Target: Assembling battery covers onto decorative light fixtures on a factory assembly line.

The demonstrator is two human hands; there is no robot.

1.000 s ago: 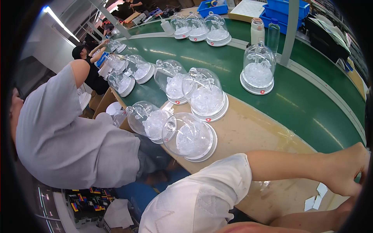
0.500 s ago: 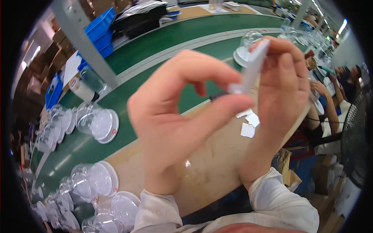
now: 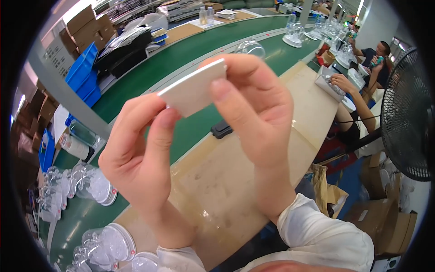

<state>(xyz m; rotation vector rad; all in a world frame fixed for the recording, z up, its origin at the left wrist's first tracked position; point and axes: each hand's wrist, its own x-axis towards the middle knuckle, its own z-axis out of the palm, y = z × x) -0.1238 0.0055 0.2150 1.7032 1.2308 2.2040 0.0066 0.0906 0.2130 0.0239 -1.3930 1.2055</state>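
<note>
A thin, flat white rectangular piece point(image 3: 192, 93) is raised above the worktop, tilted, with one long edge upward. My left hand point(image 3: 140, 145) pinches its lower left corner between thumb and fingertips. At its other end, my right hand point(image 3: 258, 109) grips it, the thumb pressed on the near face and the fingers behind. A small shiny bit shows at the left fingertips; I cannot make out what it is. Behind my hands, a black oblong object point(image 3: 221, 129) lies on the tan board point(image 3: 213, 186).
Clear domes with white bases point(image 3: 97, 186) stand at the left on the green conveyor point(image 3: 181, 59); more are farther off. A black fan point(image 3: 408, 113) is at the right, near co-workers. Blue bins point(image 3: 84, 75) and a grey post point(image 3: 68, 86) stand at the left.
My view has swung. The white piece has turned from nearly edge-on to show its broad face. My right thumb now presses on it, and the white scraps on the board are out of sight.
</note>
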